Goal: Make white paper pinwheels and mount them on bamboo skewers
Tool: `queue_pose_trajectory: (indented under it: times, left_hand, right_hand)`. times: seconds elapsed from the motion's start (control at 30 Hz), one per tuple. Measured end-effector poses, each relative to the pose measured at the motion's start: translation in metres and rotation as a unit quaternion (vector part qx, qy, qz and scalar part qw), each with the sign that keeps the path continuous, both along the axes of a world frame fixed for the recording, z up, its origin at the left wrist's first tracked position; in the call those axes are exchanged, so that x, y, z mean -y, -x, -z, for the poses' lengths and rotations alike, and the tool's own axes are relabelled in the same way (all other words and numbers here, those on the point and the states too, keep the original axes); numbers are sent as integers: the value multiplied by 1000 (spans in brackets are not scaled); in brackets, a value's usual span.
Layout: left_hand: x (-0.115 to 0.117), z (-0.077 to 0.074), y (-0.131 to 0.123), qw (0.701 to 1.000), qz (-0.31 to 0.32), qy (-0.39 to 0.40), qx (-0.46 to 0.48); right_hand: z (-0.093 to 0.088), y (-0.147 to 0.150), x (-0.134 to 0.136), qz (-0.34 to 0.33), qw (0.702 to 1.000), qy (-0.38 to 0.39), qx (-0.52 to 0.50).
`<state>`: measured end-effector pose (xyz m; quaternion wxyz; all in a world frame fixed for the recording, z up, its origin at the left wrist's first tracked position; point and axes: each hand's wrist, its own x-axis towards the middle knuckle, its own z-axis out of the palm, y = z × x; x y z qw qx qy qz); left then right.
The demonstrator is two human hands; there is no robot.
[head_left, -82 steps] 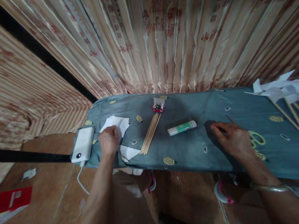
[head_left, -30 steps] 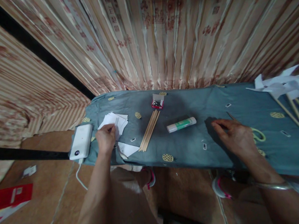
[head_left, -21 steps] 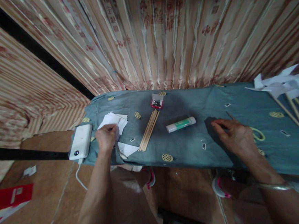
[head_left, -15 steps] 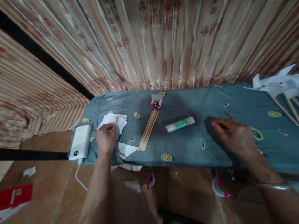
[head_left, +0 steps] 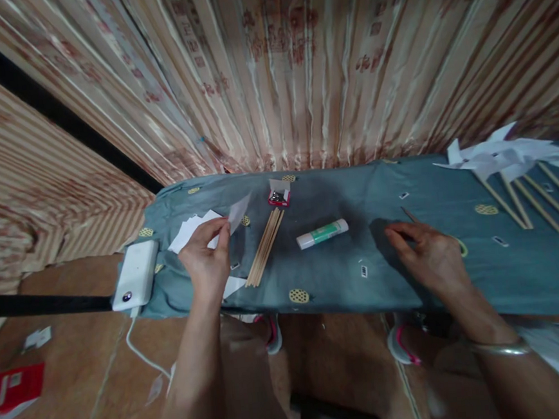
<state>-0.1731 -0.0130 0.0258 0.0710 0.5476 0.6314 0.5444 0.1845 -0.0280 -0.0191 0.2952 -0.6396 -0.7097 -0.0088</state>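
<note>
1. The left hand [head_left: 206, 257] pinches a thin white paper piece [head_left: 239, 211] between thumb and fingers; the piece is raised and tilted, between the paper pile [head_left: 183, 234] on the left and the small red box [head_left: 278, 197] on the right.
2. The right hand [head_left: 428, 256] is loosely curled, its thumb close to the fingertips; whether they touch or grip anything, I cannot tell. It partly covers a pair of scissors [head_left: 463, 246] with a yellow-green handle, and contact between them is unclear. A smooth metal bangle [head_left: 503, 349] circles the wrist.
3. A grey-blue cloth [head_left: 333, 276], wrinkled and printed with yellow pineapples, covers the long table. Between the hands lie a bundle of slim, straight wooden sticks [head_left: 266, 248] and a white tube [head_left: 322, 234] with a green label.
4. The box stands open at the far side, small shiny pieces inside. A pointed paper scrap [head_left: 234, 286] lies near the left hand.
5. At far right, folded paper pinwheels [head_left: 502, 156] on wooden sticks overlap one another.
6. At the left end rests a glossy white rounded device [head_left: 137, 273] with a white cable [head_left: 145, 359].
7. Pleated, red-patterned curtains [head_left: 310, 104] hang behind; the floor [head_left: 87, 347] is brown.
</note>
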Motion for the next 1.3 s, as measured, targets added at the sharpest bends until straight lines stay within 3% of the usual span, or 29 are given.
queue_pose_trajectory:
  times: [0.1, 0.23, 0.33, 0.4, 0.47, 0.7, 0.87, 0.97, 1.17, 1.3]
  left_hand:
    - [1, -3, -31, 974, 35, 34, 219]
    - [6, 0, -78, 879, 140, 136, 435]
    - [11, 6, -109, 826, 183, 221, 485]
    - [13, 13, -125, 815, 202, 250, 482]
    - [14, 20, -136, 806, 215, 270, 481]
    - [13, 33, -155, 781, 270, 307, 472]
    - [12, 34, -157, 816, 280, 310, 400]
    - [11, 37, -156, 818, 291, 319, 379]
    - [9, 45, -155, 823, 291, 304, 383]
    - [7, 39, -149, 851, 290, 254, 356]
  right_hand:
    - [-4, 4, 2, -4, 998, 31, -62]
    - [-12, 13, 4, 1, 965, 114, -237]
    - [-18, 17, 5, -48, 871, 191, -451]
    - [-21, 17, 5, -70, 801, 218, -553]
    - [-24, 15, 5, -51, 773, 227, -590]
    - [-17, 5, 6, 19, 777, 239, -583]
    - [-13, 1, 7, 12, 813, 218, -540]
    - [-15, 0, 5, 8, 830, 208, -517]
    - [-18, 1, 3, -5, 830, 200, -520]
    - [-23, 1, 6, -45, 834, 199, -513]
